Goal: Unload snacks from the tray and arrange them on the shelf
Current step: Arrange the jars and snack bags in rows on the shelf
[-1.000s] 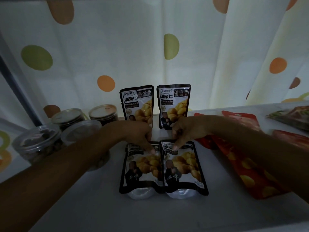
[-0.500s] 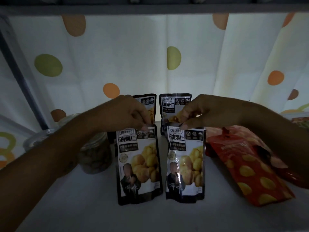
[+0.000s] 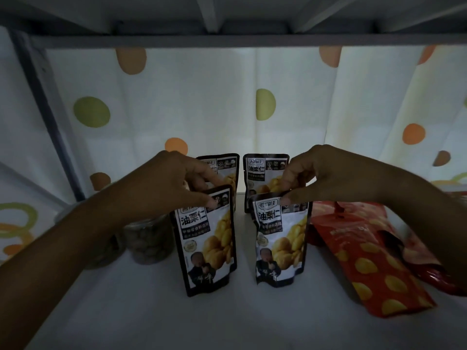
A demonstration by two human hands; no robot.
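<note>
Left hand [image 3: 164, 183] and right hand [image 3: 328, 175] in pinch grips atop left pouch [image 3: 209, 248] and right pouch [image 3: 280, 243], upright, fronts camera-ward

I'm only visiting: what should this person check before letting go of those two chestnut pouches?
1. Left hand pinches the top of the front left chestnut pouch: ok.
2. Right hand pinches the top of the front right chestnut pouch: ok.
3. Both pouch bottoms rest on the shelf: ok.
4. A gap separates the two front pouches: ok.
5. They would stand alone once released: cannot tell; the left one looks slightly tilted.
6. Clearance from the back left chestnut pouch and back right chestnut pouch: cannot tell; they overlap in this view.
</note>
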